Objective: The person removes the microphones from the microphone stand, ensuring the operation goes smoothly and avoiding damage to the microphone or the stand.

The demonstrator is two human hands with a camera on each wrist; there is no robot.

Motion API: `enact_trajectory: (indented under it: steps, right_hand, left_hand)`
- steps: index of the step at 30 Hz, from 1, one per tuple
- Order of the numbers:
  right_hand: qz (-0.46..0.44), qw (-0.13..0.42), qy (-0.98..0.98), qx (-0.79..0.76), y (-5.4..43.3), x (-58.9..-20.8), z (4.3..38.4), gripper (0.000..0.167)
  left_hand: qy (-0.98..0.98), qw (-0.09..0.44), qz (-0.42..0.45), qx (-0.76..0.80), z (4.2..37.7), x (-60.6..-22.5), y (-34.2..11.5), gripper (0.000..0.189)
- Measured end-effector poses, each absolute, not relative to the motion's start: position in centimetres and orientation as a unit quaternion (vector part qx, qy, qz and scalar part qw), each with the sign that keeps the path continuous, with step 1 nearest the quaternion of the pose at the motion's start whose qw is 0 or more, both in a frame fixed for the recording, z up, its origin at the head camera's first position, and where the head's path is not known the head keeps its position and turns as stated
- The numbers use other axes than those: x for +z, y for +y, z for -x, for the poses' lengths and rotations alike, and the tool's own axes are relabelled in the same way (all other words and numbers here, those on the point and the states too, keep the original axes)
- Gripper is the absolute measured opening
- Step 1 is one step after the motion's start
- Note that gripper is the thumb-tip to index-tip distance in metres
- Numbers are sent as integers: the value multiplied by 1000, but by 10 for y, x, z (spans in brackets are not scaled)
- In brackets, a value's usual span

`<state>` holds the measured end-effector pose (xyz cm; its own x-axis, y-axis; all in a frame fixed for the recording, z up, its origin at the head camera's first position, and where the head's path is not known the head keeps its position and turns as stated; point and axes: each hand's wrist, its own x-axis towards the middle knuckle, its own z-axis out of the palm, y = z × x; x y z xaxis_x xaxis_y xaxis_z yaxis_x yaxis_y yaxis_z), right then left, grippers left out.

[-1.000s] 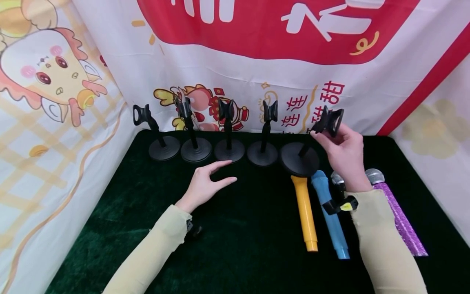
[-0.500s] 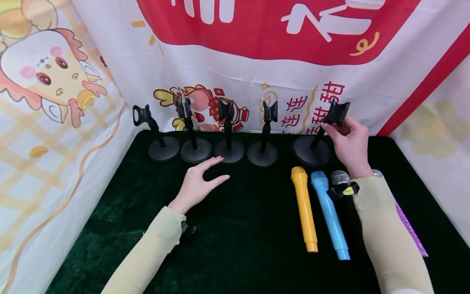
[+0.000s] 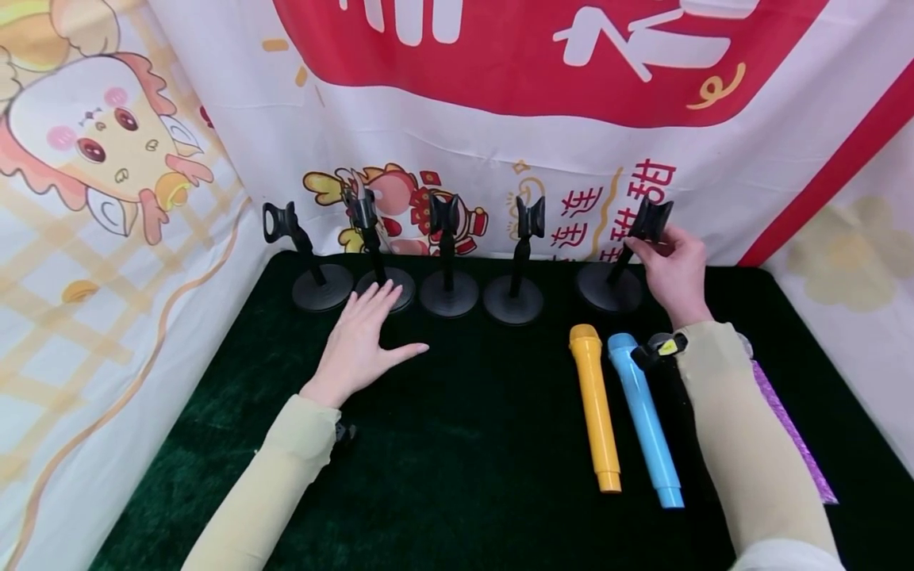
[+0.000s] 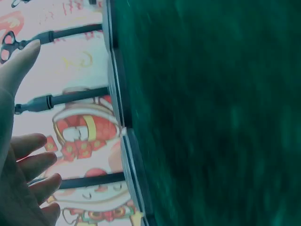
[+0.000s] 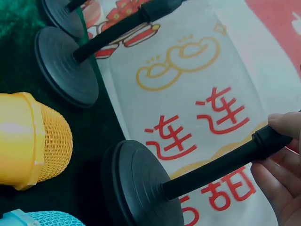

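Observation:
My right hand point(image 3: 674, 274) pinches the neck of the rightmost black microphone stand point(image 3: 610, 287), just under its clip. In the right wrist view thumb and fingers close round the upper end of that stand's pole point(image 5: 211, 172), its round base at the lower middle. My left hand point(image 3: 357, 341) is spread with straight fingers, palm down, in front of the second stand from the left point(image 3: 385, 289); its fingertips overlap that base in the head view. The left wrist view has the left hand point(image 4: 28, 174) beside several upright poles, holding nothing.
Several more black stands, such as the leftmost point(image 3: 321, 287) and the fourth point(image 3: 514, 300), line the table's back edge. A yellow microphone point(image 3: 596, 408), a blue one point(image 3: 646, 420) and a glittery purple one point(image 3: 793, 432) lie at right on dark green cloth point(image 3: 443, 476). Printed fabric point(image 3: 457, 143) hangs behind.
My right hand has carried the rightmost stand back and right, away from the yellow microphone, into line with the others. My left hand has drawn left and spread its fingers.

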<state>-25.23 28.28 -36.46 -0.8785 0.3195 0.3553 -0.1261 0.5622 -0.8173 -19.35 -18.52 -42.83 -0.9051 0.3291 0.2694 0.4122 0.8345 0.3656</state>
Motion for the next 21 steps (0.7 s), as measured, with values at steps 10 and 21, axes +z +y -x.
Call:
enact_trajectory:
  steps: [10, 21]
  right_hand:
    - [69, 222, -864, 447, 290, -382, 262, 39]
    - [37, 151, -890, 429, 303, -383, 252, 63]
  left_hand:
    - [-974, 91, 156, -133, 205, -432, -214, 113]
    - [-982, 89, 126, -106, 218, -429, -229, 115]
